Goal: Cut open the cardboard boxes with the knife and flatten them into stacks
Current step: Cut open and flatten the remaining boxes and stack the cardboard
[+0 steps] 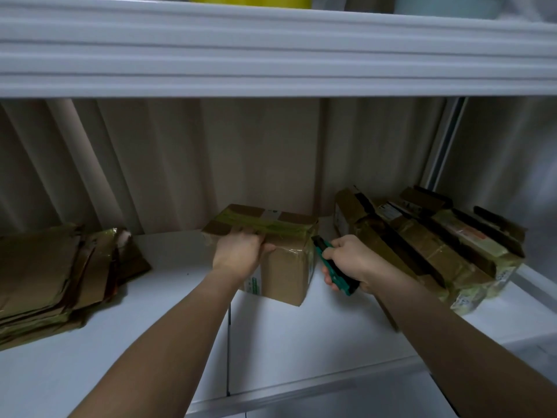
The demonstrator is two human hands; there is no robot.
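I see the taped box (271, 251) mid-shelf | flat pile (54, 282) left of box | my left hand (238, 254) grips its top edge | my right hand (349, 260) holds the green knife (331, 267) just right of box | looks light, stiff, tape slippery; hold top corner

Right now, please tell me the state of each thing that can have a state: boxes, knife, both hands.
Taped box: sealed, upright on shelf.
Left hand: grips the taped box's top edge.
Right hand: holds knife.
Knife: tip beside the box; blade not discernible.
Flattened stack: lying flat, left.
Box pile: taped, leaning, right.
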